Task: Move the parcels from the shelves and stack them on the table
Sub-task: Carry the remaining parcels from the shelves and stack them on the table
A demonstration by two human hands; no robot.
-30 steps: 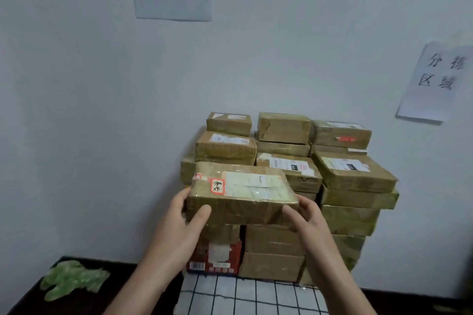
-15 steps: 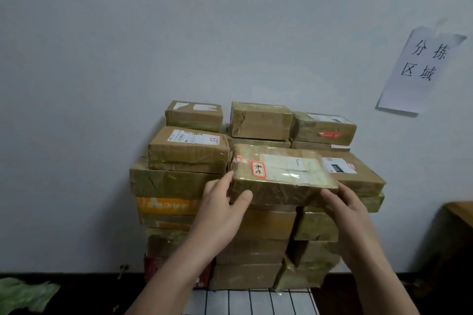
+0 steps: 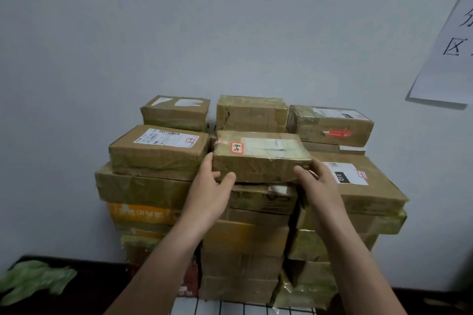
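Head view: taped brown parcel [image 3: 261,161]

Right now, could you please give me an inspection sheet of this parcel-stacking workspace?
Surface: dark table, with a white grid mat at its near edge.
Job's things: held parcel with a red-edged sticker, at the top of the middle column of the parcel stack; cannot tell if it is fully set down.
Clutter: green crumpled material on the table's left.
Hands: left hand grips the parcel's left end; right hand grips its right end.
Cables: nothing seen.
Surroundings: white wall behind the stack; paper sign at the right.
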